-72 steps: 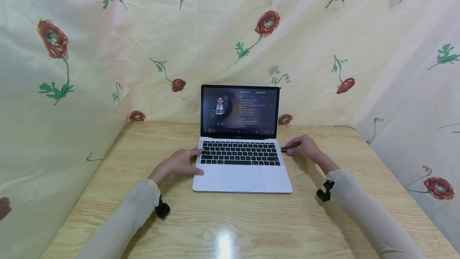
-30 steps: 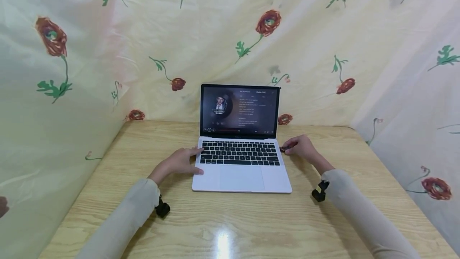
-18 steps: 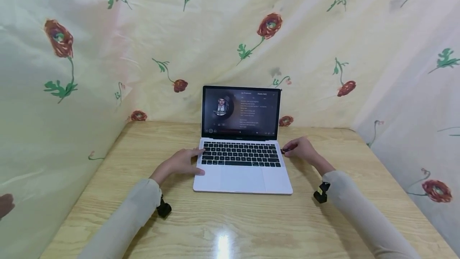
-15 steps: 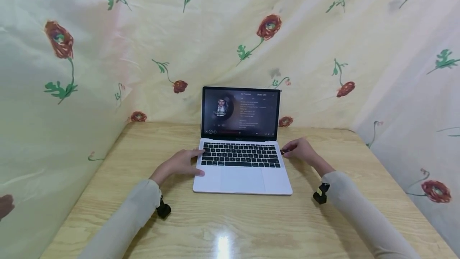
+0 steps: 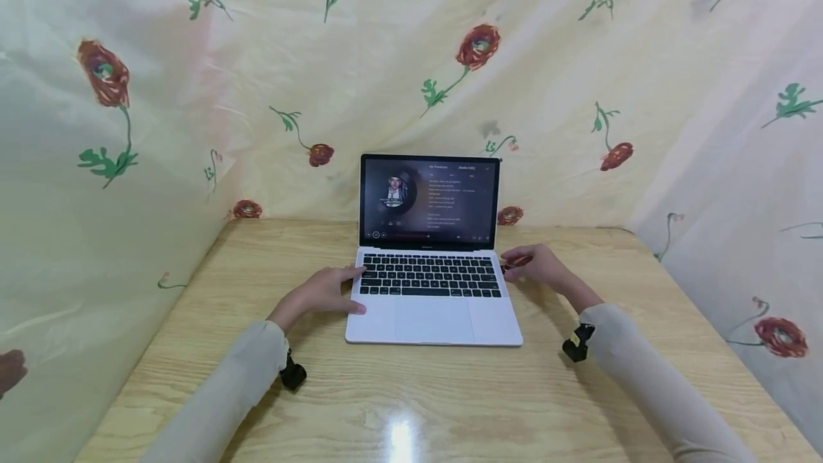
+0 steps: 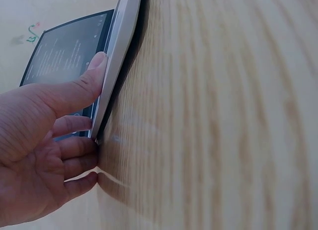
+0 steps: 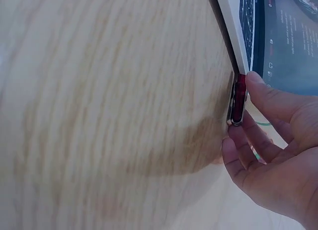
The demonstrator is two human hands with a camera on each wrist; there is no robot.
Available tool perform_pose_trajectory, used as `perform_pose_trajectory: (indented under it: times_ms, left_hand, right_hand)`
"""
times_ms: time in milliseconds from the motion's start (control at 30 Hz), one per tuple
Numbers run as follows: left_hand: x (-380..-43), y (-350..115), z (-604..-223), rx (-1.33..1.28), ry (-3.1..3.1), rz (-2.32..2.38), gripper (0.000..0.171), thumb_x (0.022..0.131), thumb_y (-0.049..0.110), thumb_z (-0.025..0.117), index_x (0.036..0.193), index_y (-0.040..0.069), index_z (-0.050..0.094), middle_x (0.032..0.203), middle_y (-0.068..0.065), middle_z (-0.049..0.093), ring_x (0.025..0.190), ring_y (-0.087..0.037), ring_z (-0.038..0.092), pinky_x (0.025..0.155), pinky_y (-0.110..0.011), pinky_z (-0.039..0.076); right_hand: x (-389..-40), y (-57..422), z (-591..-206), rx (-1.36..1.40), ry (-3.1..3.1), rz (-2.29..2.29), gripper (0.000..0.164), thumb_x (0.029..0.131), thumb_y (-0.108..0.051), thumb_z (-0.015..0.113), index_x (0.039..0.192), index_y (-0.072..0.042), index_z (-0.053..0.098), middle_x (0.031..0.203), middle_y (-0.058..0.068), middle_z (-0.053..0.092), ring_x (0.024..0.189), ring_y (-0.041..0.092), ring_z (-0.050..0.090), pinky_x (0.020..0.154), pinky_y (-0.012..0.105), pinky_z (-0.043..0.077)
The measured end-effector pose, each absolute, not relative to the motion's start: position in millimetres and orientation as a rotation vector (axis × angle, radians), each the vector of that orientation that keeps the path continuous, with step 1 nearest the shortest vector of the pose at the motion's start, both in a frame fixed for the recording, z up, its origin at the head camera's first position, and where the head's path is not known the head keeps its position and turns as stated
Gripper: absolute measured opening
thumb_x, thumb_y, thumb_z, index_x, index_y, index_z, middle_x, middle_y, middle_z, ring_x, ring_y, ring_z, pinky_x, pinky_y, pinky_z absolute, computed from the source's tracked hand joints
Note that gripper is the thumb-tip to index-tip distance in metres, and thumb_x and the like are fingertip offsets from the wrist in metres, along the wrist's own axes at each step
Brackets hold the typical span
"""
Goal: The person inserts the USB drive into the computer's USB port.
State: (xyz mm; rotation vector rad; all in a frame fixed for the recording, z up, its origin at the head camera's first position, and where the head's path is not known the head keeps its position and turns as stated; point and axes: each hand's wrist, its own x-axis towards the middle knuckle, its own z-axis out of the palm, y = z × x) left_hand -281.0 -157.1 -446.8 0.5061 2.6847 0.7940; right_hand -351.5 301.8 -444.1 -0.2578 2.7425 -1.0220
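Observation:
A silver laptop [image 5: 434,324] stands with its lid up, its lit screen showing a music player. My left hand [image 5: 318,290] rests along its left side, the thumb on the palm rest and a finger at the keyboard's edge. In the left wrist view the other fingers reach down by the laptop's side to the table. A dark red USB stick [image 7: 239,98] juts from the laptop's right side. Around it, my right hand [image 5: 541,266] has its fingers parted; the thumb lies by the stick's laptop end and the other fingertips are close to its outer end.
The laptop sits on a light wood table [image 5: 334,406]. Flowered cloth [image 5: 386,56] hangs behind the table and along both sides. A small black wrist camera [image 5: 292,375] is strapped to the left wrist, with another black camera [image 5: 576,344] on the right.
The right thumb and fingers, earlier pinching the USB stick at the laptop's side, have spread apart around it. The left hand stays on the laptop's left edge.

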Motion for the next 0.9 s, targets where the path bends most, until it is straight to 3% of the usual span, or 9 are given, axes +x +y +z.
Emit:
perform_pose_trajectory:
  times_ms: [100,567,900]
  left_hand:
    - [-283,-158,-447,0.51,2.684,0.792,0.089,0.083,0.041,0.084,0.156,0.011,0.042,0.164,-0.018,0.034,0.152,-0.036,0.032,0.124,-0.053,0.032]
    - [-290,-164,-450,0.525,2.666,0.796,0.089,0.085,0.04,0.083,0.156,0.009,0.041,0.165,-0.02,0.03,0.154,-0.037,0.029,0.125,-0.053,0.029]
    - [-293,-170,-455,0.542,2.658,0.826,0.088,0.088,0.04,0.08,0.158,0.01,0.037,0.168,-0.017,0.023,0.156,-0.036,0.023,0.127,-0.052,0.024]
  right_hand:
    - [-351,301,-442,-0.234,2.726,-1.022,0.049,0.09,-0.014,0.079,0.135,-0.002,0.065,0.129,0.023,0.068,0.112,0.032,0.067,0.097,0.044,0.056]
    - [-349,300,-440,-0.211,2.696,-1.101,0.053,0.095,-0.023,0.074,0.141,-0.003,0.059,0.143,0.024,0.06,0.125,0.039,0.061,0.108,0.053,0.05]
    - [-345,299,-432,-0.331,2.754,-1.191,0.053,0.1,-0.022,0.066,0.143,0.007,0.053,0.143,0.028,0.057,0.124,0.044,0.062,0.106,0.054,0.052]
